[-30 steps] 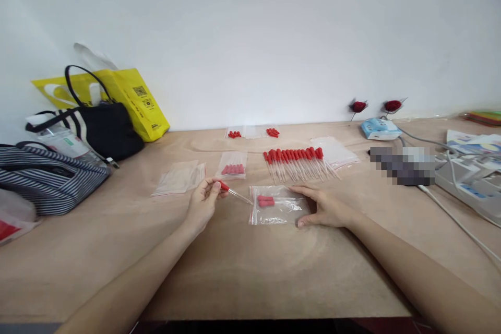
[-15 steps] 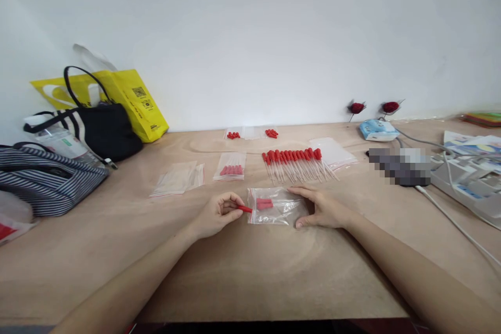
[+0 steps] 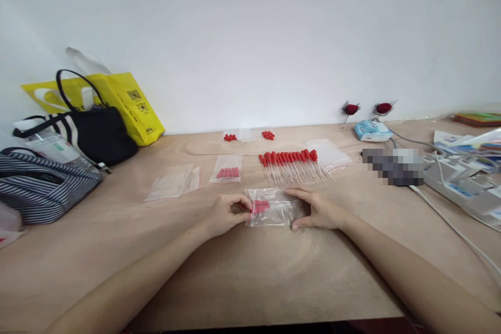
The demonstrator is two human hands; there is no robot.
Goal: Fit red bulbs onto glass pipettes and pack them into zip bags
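A clear zip bag (image 3: pixel 279 214) lies flat between my hands, with red-capped droppers (image 3: pixel 261 205) inside it. At the bag's left opening, my left hand (image 3: pixel 230 215) pinches the red end of a dropper, its fingertips at the bag's mouth. My right hand (image 3: pixel 316 210) has thumb and fingers around the right end of the bag, holding it against the table. Behind the bag, a row of several droppers (image 3: pixel 289 159) with red bulbs lies side by side. Left of them is a filled bag (image 3: pixel 227 169) with several red bulbs.
Flat bags (image 3: pixel 174 182) lie to the left and more bags (image 3: pixel 329 152) at the back right. Small red bulbs (image 3: pixel 268 135) lie near the wall. Handbags (image 3: pixel 104 133) stand at far left; a power strip (image 3: pixel 465 182) and cables lie at right.
My left hand has moved right, pushing the red-ended dropper farther into the bag. My right hand still rests at the bag's right end. The whole view has shifted slightly.
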